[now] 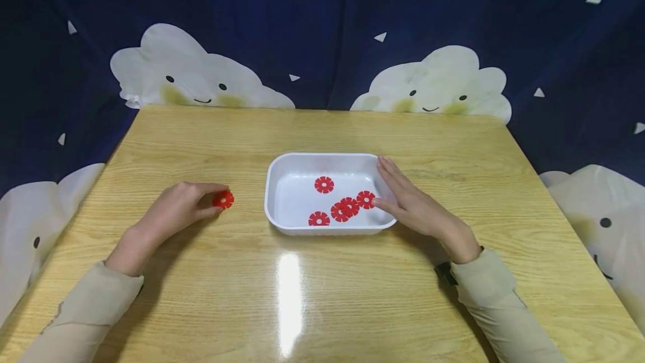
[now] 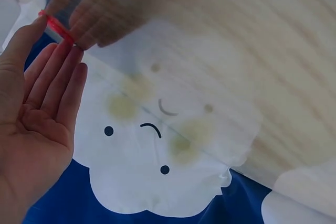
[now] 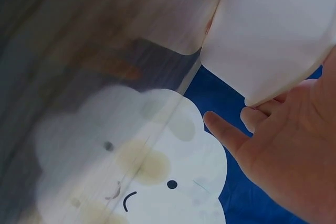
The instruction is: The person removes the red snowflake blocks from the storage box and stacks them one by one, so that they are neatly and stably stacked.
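Observation:
Between thumb and fingers, my left hand [image 1: 176, 206] pinches a red, notched plastic disc [image 1: 223, 200] with a hole in its centre, just over the table left of the tray. The left wrist view shows this disc [image 2: 56, 27] edge-on at the fingertips. My right hand [image 1: 418, 206] holds the right side of a white plastic tray [image 1: 289, 228], thumb over the inside and fingers along the rim. Several similar red discs [image 1: 324, 185] lie in the tray, some overlapping. In the right wrist view, the tray [image 3: 268, 35] hides part of the right hand [image 3: 289, 140].
A glossy wood-grain table [image 1: 211, 296] carries the tray near its middle. Behind and beside it hangs a dark blue cloth [image 1: 322, 15] printed with smiling clouds [image 1: 191, 71] and small white triangles.

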A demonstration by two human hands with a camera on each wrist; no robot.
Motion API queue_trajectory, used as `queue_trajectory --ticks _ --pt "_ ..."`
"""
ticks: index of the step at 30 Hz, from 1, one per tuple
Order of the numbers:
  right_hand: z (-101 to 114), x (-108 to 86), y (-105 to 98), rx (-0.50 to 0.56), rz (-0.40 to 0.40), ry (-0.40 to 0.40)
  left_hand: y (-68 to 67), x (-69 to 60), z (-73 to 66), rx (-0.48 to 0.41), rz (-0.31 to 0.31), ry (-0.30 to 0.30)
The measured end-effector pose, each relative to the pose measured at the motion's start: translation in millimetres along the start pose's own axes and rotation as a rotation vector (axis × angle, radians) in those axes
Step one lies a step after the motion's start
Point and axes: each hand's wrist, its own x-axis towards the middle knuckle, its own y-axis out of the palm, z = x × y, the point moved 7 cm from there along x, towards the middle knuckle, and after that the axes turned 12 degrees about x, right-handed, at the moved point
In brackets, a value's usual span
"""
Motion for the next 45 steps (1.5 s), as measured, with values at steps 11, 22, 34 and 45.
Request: queue_trajectory --ticks 11,22,34,45 --pt "0.3 -0.3 0.2 0.009 0.003 0.007 -7.7 1.5 -2.1 -0.133 -0.029 0.004" --pt "-0.3 -0.4 -0.5 -0.002 0.003 0.009 -30.5 24.5 -32.0 -0.230 -0.027 0.053" --pt "0.4 -1.0 -1.0 0.004 0.010 0.017 -25.1 64.7 -92.0 -0.422 0.052 0.200" --pt "-0.5 -1.2 -1.0 0.006 0.001 0.009 9.3 100.7 -130.5 -0.427 0.262 0.409"
